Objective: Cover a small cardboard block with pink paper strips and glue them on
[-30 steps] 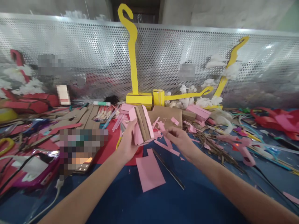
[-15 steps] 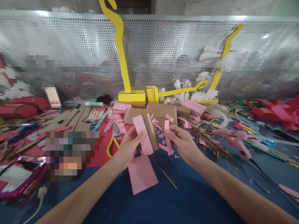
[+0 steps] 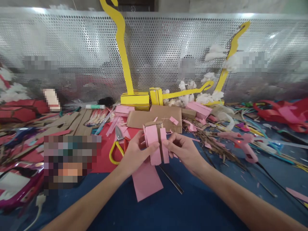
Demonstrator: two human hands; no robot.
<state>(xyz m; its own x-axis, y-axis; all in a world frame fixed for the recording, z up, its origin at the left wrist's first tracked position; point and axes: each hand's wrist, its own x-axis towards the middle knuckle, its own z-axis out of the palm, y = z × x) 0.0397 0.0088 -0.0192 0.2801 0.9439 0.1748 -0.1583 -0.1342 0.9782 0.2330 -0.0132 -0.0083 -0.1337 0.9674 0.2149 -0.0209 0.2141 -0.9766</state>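
Note:
My left hand (image 3: pixel 141 149) grips a small cardboard box (image 3: pixel 153 144) partly covered in pink paper, thumb on its pink front. A brown cardboard strip shows along its right side. My right hand (image 3: pixel 183 146) pinches a narrow pink paper strip (image 3: pixel 165 146) upright at the box's right edge; whether it touches the box I cannot tell. Below them a pink paper sheet (image 3: pixel 148 183) lies on the blue table, beside a thin metal ruler-like strip (image 3: pixel 172 180). Yellow-handled scissors (image 3: pixel 116 149) rest left of my left hand.
A pink hot glue gun (image 3: pixel 240 144) with a lit red light lies at right. Brown cardboard (image 3: pixel 166 115) and yellow paper stands (image 3: pixel 134 98) stand behind, before a perforated metal panel (image 3: pixel 156 51). Red paper (image 3: pixel 103 163) and cardboard strips (image 3: pixel 83 122) cover the left.
My right hand has brought the pink strip left against or close to the box's side. My left hand has turned the box more upright and shifted it slightly right.

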